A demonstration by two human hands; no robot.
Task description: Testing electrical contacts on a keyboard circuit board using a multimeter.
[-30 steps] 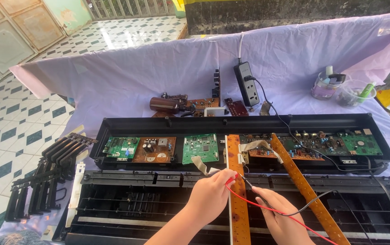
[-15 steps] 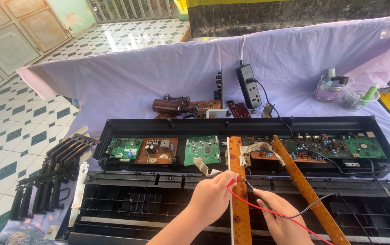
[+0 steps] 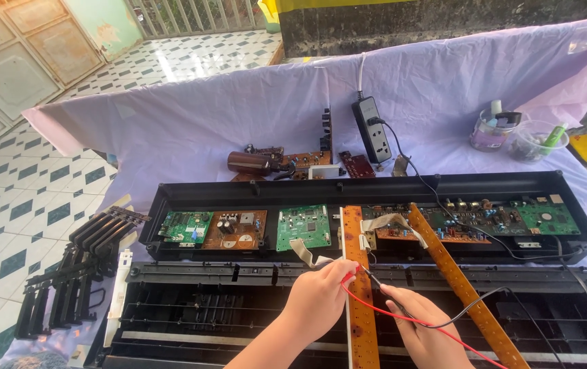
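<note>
1. Both hands have barely shifted since the earlier frames, staying low over the long brown circuit strip (image 3: pixel 360 287).
2. Left hand (image 3: pixel 319 302), grip closed, pinches the red probe (image 3: pixel 349 279) onto the strip.
3. Right hand (image 3: pixel 424 331), grip closed, holds the black probe (image 3: pixel 375 280) beside it.
4. Open keyboard chassis (image 3: pixel 375 190) lies on the lavender-draped table (image 3: pixel 191 123).
</note>
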